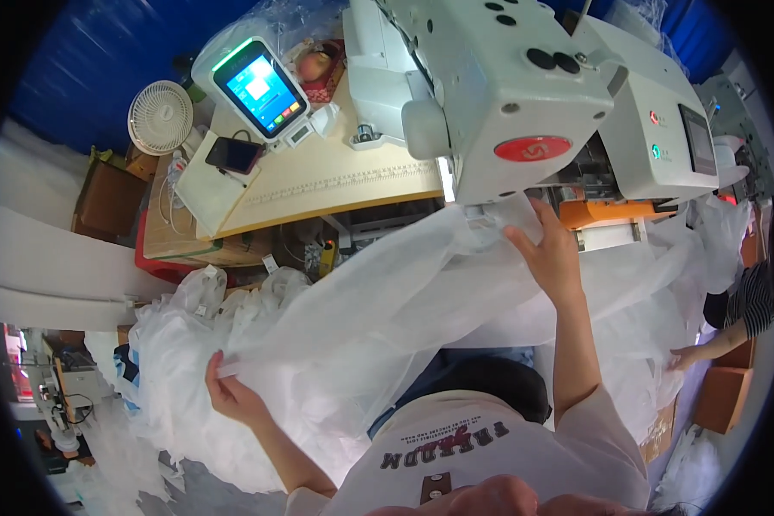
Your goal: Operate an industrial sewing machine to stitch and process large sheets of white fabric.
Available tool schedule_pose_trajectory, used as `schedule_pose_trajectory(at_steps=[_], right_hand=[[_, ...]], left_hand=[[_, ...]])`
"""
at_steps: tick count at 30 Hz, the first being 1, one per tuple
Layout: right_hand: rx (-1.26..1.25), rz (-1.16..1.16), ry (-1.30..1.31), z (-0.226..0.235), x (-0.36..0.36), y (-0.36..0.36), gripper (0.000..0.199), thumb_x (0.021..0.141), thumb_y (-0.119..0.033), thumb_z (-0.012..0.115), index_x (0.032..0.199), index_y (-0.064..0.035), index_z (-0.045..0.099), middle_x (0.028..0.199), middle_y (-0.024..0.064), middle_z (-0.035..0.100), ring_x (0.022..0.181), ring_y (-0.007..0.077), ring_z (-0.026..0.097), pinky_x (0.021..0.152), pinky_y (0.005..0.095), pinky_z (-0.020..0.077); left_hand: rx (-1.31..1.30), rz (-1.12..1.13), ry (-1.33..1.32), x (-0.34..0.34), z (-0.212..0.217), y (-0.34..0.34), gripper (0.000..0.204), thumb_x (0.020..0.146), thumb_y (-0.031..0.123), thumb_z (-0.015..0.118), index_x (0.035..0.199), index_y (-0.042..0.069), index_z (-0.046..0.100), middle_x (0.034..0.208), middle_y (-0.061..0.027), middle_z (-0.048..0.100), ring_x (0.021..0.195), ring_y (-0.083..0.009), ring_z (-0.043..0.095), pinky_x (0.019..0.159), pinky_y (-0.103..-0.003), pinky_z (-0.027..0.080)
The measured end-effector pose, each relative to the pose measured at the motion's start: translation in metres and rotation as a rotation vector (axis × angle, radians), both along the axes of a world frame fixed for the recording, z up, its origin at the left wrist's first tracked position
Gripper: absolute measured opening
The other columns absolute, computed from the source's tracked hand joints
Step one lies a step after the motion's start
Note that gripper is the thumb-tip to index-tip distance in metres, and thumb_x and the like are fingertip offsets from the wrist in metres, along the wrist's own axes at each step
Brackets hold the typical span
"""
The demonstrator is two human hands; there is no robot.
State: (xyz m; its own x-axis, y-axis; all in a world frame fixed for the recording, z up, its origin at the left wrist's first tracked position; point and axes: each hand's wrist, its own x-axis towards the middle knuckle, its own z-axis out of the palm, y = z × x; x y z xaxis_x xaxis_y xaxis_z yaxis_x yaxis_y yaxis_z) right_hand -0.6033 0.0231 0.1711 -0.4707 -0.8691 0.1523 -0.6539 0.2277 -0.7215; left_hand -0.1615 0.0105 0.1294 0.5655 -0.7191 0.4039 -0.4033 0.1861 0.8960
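Note:
A long sheet of white sheer fabric (pixel 361 288) stretches across in front of me and runs under the head of a white sewing machine (pixel 511 112). At its left end, the fabric's edge is pinched between the fingers of my left hand (pixel 235 396). Beside the machine's presser foot (pixel 481 215), my right hand (pixel 552 258) touches the fabric with thumb and forefinger spread apart. The needle itself is too small to make out.
Heaped white fabric (pixel 189 353) lies at the left. On the table (pixel 344 185) are a lit control screen (pixel 260 89), a phone (pixel 235 155) and a small white fan (pixel 161 117). Another person's hand (pixel 686 357) touches fabric at the right, near a brown box (pixel 724 398).

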Motion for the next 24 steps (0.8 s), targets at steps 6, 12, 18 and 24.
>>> schedule_pose_trajectory(at_steps=[6,12,18,24], right_hand=[[-0.204,0.07,0.106,-0.02,0.022,-0.015,0.041,0.079,-0.015,0.066,0.114,0.0022,0.051,0.1,0.0177,0.062,0.091,0.0305,0.061,0.082,0.0305,0.0456],[-0.044,0.035,0.065,-0.013,0.002,0.001,0.025,0.078,-0.005,0.063,0.103,-0.0012,0.06,0.088,0.0115,0.064,0.084,0.0268,0.062,0.08,0.0291,0.046],[-0.082,-0.213,0.103,-0.009,-0.047,0.053,0.01,0.08,-0.005,0.062,0.089,-0.0014,0.061,0.077,0.0099,0.062,0.069,0.0196,0.057,0.067,0.028,0.0448],[-0.288,-0.339,0.265,-0.005,-0.034,0.02,0.012,0.082,-0.012,0.064,0.089,-0.0032,0.061,0.074,0.0127,0.061,0.064,0.0192,0.057,0.061,0.0298,0.0442]], left_hand=[[0.344,-0.162,-0.37,0.048,-0.089,-0.061,0.017,0.083,0.002,0.051,0.097,0.002,0.061,0.093,-0.0099,0.063,0.081,-0.0185,0.061,0.07,-0.034,0.049],[0.188,-0.401,-0.766,0.006,-0.044,-0.087,0.013,0.081,0.003,0.056,0.092,0.003,0.063,0.078,-0.004,0.062,0.067,-0.0134,0.061,0.053,-0.024,0.045],[1.005,-0.874,-0.16,-0.006,-0.01,-0.115,0.01,0.079,0.004,0.061,0.089,0.003,0.062,0.075,-0.0003,0.061,0.063,-0.0064,0.058,0.046,-0.018,0.04],[0.758,-0.754,0.726,-0.012,-0.036,-0.134,0.007,0.077,0.009,0.066,0.078,0.004,0.061,0.075,-0.0004,0.062,0.06,-0.0056,0.055,0.05,-0.02,0.042]])
